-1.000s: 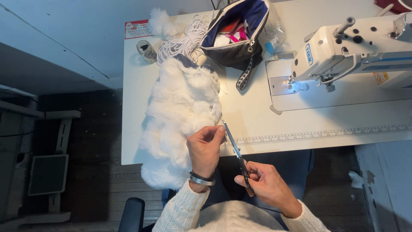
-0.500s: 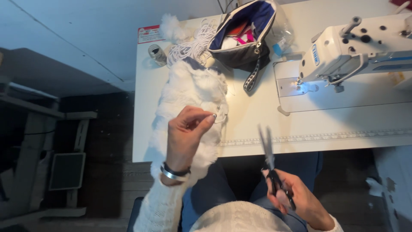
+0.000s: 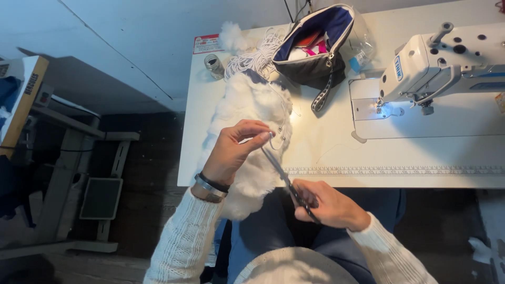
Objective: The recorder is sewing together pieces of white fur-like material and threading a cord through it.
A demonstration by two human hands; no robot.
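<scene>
Scissors with dark handles (image 3: 289, 184) grasped in right hand (image 3: 326, 205), blades reaching fluffy white fur fabric (image 3: 247, 131) at table's front edge (image 3: 400, 181), left hand (image 3: 236, 150) pinching fabric.

White work table (image 3: 336, 158) with a ruler strip along its near edge, bearing a white sewing machine (image 3: 442, 68) with a small lit lamp at the needle. Pale wall (image 3: 131, 47) behind, crossed by a thin diagonal line. Dark floor (image 3: 142, 152) below. Second table frame with pedal (image 3: 100, 197) at left.
</scene>
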